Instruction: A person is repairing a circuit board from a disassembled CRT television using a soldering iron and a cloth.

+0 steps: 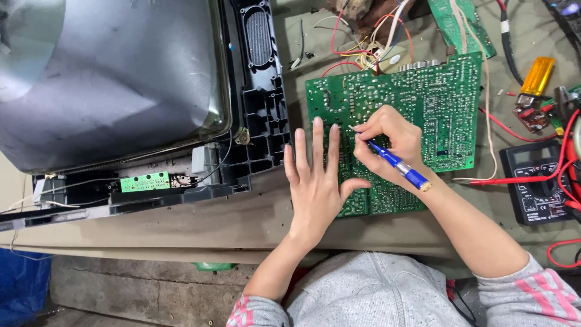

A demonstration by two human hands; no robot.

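Observation:
A large green circuit board (423, 103) lies solder side up on the workbench. My left hand (315, 178) rests flat on its left part, fingers spread and holding nothing. My right hand (387, 142) grips a blue pen-shaped tool (396, 163). The tool's thin metal tip touches the board just right of my left fingertips. Red, white and yellow wires (363, 48) run from the board's far edge.
An opened picture-tube set (109, 79) with a black plastic frame (260, 91) fills the left. A black multimeter (535, 181) with red leads lies at the right. A yellow lighter (537, 75) and a second green board (460, 24) lie beyond. The bench edge (181, 242) runs near my lap.

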